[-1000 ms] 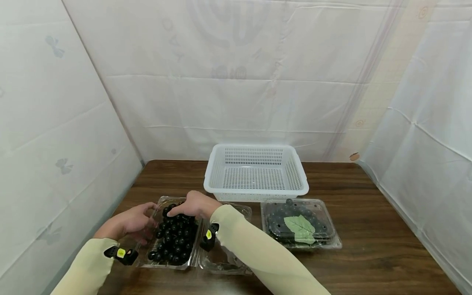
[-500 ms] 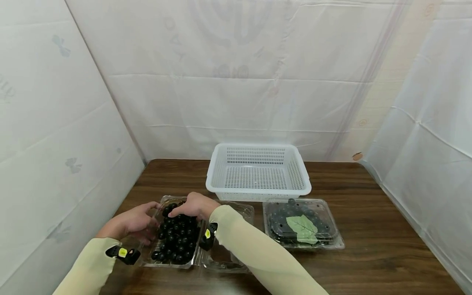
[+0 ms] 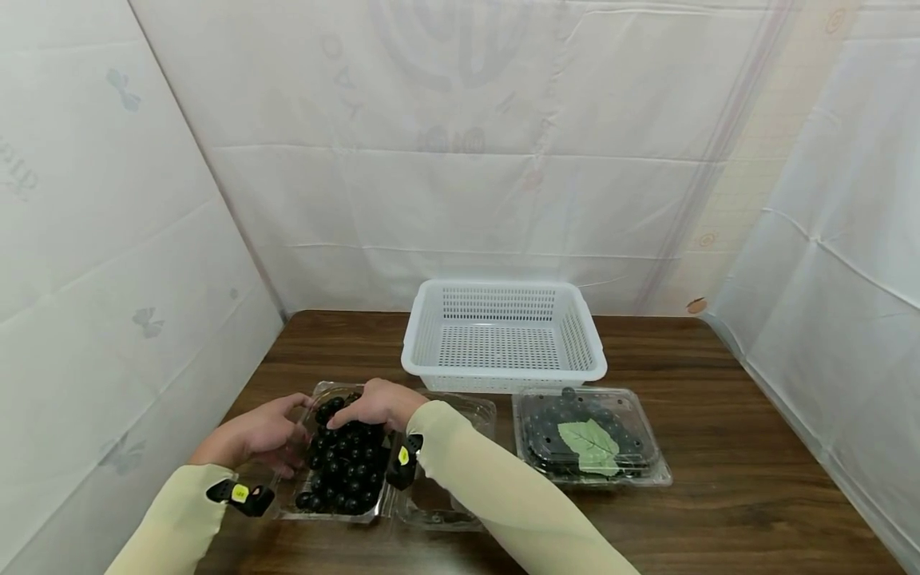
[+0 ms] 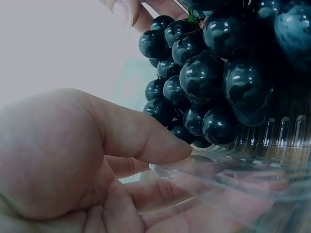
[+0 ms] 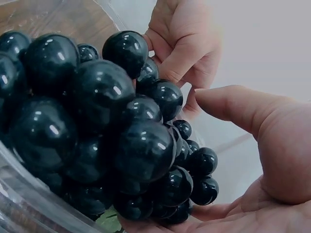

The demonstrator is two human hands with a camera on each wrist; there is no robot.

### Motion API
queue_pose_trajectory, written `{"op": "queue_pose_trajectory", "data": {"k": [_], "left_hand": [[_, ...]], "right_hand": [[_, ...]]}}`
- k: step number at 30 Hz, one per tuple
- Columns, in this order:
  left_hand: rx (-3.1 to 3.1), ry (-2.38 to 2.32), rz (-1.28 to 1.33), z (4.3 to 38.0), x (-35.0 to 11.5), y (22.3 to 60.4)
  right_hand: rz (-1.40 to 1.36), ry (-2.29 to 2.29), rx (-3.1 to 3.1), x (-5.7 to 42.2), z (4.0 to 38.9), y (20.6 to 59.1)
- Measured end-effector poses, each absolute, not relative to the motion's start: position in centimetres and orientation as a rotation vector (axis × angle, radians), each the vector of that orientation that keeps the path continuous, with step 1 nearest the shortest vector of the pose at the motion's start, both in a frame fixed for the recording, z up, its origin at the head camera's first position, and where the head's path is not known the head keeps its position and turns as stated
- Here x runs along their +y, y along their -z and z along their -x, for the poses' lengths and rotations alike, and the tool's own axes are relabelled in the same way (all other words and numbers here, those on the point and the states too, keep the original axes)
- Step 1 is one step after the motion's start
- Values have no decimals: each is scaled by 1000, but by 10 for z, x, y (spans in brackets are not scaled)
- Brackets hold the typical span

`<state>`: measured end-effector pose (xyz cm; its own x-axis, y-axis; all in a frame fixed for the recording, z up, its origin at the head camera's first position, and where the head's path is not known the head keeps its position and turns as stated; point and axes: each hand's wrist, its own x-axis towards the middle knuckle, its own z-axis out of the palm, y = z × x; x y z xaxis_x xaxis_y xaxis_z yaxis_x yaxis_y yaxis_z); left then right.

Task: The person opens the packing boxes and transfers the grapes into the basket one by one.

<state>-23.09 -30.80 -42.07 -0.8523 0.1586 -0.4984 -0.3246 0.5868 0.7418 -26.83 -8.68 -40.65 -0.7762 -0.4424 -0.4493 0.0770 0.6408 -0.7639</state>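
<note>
A bunch of dark grapes [image 3: 343, 467] lies in an opened clear plastic box [image 3: 316, 511] at the front left. My left hand [image 3: 267, 435] pinches the box's left edge; in the left wrist view its thumb [image 4: 150, 138] lies on the near side, and fingers show through the plastic. Over the far end of the bunch is my right hand [image 3: 381, 403]. In the right wrist view its fingers curve beneath the grapes [image 5: 146, 150], while the thumb [image 5: 238, 104] stands apart from them. The right fingertips are hidden under the bunch. A bit of green [image 4: 193, 17] shows between the grapes.
The box's clear lid [image 3: 438, 523] lies folded out to its right, partly under the right forearm. Further right is a shut clear box [image 3: 643, 447] with dark grapes and a green leaf [image 3: 589, 447]. A white slotted basket [image 3: 503, 374] stands behind on the wooden table [image 3: 719, 479].
The view shifts slightly between the first two frames. My right hand sinks a little lower over the grapes. The left hand keeps its place at the box edge.
</note>
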Motion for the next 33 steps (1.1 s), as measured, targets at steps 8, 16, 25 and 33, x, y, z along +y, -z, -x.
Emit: {"op": "queue_pose_trajectory", "data": {"k": [8, 16, 25, 33], "left_hand": [[2291, -1226, 133, 232, -309, 425], [2275, -1246, 126, 233, -309, 426], [2294, -1239, 128, 232, -308, 423], [2290, -1245, 126, 231, -307, 424]], "right_hand": [[294, 1034, 2231, -90, 268, 410], [264, 1092, 2210, -89, 267, 411], [186, 1248, 2110, -89, 267, 414], [171, 1204, 2119, -89, 267, 418]]}}
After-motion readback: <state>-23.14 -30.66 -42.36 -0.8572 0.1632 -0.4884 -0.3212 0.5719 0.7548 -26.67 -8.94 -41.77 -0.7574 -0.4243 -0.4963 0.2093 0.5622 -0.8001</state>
